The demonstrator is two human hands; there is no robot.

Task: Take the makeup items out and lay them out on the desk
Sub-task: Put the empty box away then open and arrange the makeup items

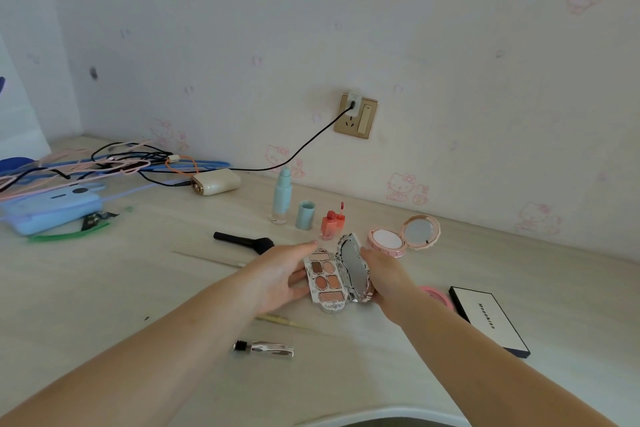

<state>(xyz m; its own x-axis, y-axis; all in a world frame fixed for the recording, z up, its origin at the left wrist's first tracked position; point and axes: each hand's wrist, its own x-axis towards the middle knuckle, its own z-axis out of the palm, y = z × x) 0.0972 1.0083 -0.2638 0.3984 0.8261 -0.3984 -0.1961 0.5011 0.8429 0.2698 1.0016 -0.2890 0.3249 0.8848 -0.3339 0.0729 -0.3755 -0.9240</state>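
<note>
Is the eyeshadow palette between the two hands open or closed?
Open. The eyeshadow palette shows its colour pans, and its mirrored lid is swung out to the right, between the left hand and right hand.

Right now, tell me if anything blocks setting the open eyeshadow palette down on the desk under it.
Nothing visible does. Both hands, left hand and right hand, hold the eyeshadow palette over the desk; the thin stick and silver tube lie nearer the person.
</note>
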